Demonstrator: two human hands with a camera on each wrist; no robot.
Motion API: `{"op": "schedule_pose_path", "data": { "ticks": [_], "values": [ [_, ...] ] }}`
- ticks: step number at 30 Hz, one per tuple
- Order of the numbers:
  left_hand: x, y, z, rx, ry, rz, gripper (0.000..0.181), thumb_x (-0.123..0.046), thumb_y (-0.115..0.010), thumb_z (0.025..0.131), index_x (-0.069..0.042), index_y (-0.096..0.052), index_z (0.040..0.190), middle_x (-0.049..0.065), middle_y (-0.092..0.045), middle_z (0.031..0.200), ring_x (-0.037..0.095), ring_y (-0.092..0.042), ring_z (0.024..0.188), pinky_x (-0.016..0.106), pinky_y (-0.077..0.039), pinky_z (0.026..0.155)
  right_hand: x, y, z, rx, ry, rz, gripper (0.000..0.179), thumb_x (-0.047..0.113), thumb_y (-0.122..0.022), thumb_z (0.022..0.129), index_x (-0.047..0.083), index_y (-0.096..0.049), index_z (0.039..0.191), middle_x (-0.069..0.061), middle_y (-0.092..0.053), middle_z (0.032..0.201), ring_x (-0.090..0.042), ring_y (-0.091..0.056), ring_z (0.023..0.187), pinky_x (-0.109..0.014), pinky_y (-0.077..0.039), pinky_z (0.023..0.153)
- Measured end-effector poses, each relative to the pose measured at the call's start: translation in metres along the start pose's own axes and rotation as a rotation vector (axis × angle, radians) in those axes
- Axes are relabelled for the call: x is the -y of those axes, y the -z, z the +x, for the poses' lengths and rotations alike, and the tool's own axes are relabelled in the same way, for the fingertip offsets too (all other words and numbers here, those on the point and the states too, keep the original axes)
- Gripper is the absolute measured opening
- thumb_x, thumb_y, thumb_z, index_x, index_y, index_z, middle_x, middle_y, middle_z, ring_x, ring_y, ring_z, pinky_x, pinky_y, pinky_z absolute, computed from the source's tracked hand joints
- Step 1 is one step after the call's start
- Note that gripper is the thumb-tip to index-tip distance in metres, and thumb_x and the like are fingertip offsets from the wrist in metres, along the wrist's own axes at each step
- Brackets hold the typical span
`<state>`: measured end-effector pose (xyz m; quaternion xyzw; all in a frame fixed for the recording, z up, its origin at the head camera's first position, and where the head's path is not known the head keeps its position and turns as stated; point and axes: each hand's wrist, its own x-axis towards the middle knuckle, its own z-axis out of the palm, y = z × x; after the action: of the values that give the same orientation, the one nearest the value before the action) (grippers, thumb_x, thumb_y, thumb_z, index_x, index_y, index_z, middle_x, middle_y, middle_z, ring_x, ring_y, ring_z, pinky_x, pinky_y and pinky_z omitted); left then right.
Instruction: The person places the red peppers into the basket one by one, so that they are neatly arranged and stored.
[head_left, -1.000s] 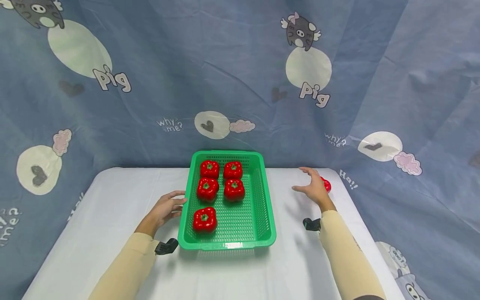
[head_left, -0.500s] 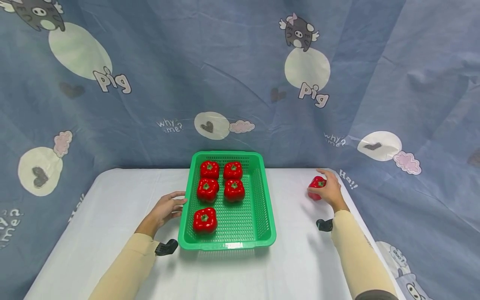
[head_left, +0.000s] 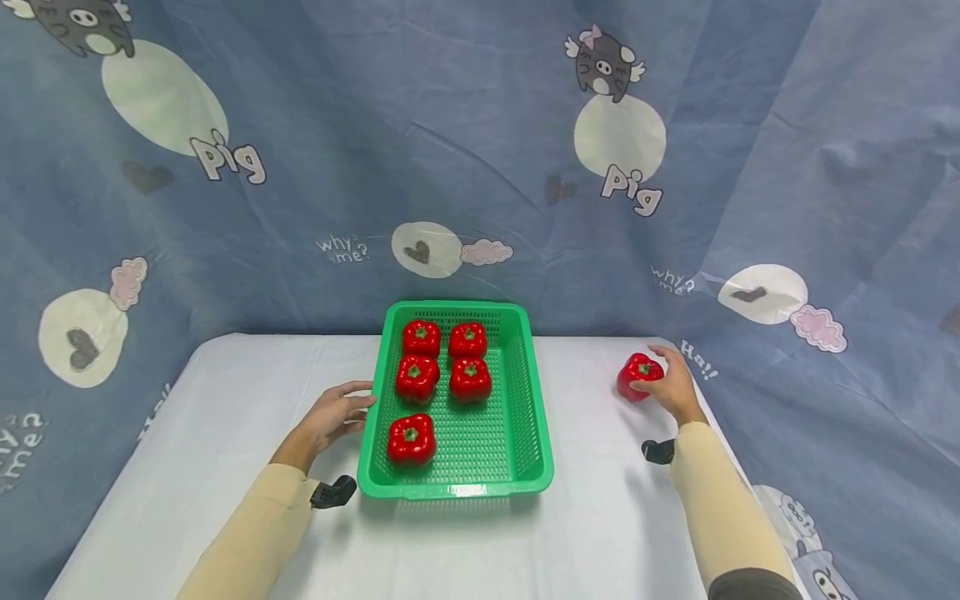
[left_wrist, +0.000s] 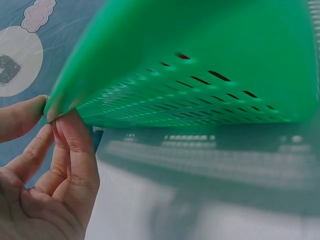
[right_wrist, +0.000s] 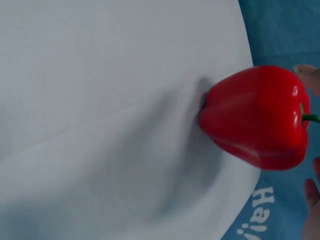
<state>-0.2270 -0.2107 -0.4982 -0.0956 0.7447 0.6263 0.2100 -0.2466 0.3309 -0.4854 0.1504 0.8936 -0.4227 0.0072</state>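
Observation:
My left hand (head_left: 335, 417) is at the left side of a green perforated basket (head_left: 531, 400). In the left wrist view its thumb and fingers (left_wrist: 75, 145) pinch the basket's rim. Several red bell peppers sit in the basket, one of them a pepper (head_left: 411, 440) alone near the front. Far right on the table, another red bell pepper (head_left: 632, 375) stands with its green stem up. Around its right side is my right hand (head_left: 677, 385), thumb and forefinger spread. The right wrist view has a fingertip (right_wrist: 307, 75) right by the pepper's top, other fingertips apart from it.
A white-covered table (head_left: 592, 517) carries the basket and the lone pepper. Behind it hangs a blue curtain (head_left: 480, 167) printed with pigs and words. The pepper stands close to the table's right back corner.
My right hand first moved right to the lone pepper, overlapping it with its thumb, and has since shifted slightly farther right. The left hand and the basket have stayed put.

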Motion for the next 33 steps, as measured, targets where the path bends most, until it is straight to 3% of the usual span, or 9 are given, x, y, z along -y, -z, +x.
{"op": "schedule_pose_path", "data": {
  "ticks": [10, 20, 33],
  "values": [
    [0.001, 0.0, -0.001, -0.005, -0.002, 0.008, 0.053, -0.017, -0.059, 0.095, 0.0, -0.041, 0.142, 0.002, -0.067, 0.103, 0.013, -0.063, 0.086, 0.028, -0.055, 0.077, -0.007, -0.005, 0.003, 0.019, -0.072, 0.023, 0.085, 0.004, -0.072, 0.083, 0.004, -0.022, 0.151, -0.026, -0.019, 0.153, -0.046, -0.018, 0.14, -0.062, -0.024, 0.109],
    [0.001, -0.002, 0.0, -0.006, 0.005, 0.013, 0.053, -0.019, -0.058, 0.096, -0.002, -0.04, 0.143, 0.011, -0.064, 0.116, 0.014, -0.063, 0.089, 0.03, -0.055, 0.08, -0.017, -0.01, 0.007, -0.005, -0.086, -0.022, 0.08, 0.001, -0.07, 0.083, -0.002, -0.025, 0.149, -0.029, -0.023, 0.149, -0.048, -0.024, 0.136, -0.059, -0.029, 0.108],
    [0.0, -0.002, -0.003, -0.015, 0.001, 0.01, 0.052, -0.019, -0.057, 0.097, -0.002, -0.041, 0.143, 0.005, -0.066, 0.109, 0.014, -0.063, 0.088, 0.029, -0.055, 0.079, -0.012, -0.011, 0.005, 0.011, -0.081, -0.026, 0.077, 0.002, -0.07, 0.085, -0.004, -0.027, 0.148, -0.03, -0.025, 0.148, -0.048, -0.025, 0.136, -0.059, -0.029, 0.108]
  ]
}}
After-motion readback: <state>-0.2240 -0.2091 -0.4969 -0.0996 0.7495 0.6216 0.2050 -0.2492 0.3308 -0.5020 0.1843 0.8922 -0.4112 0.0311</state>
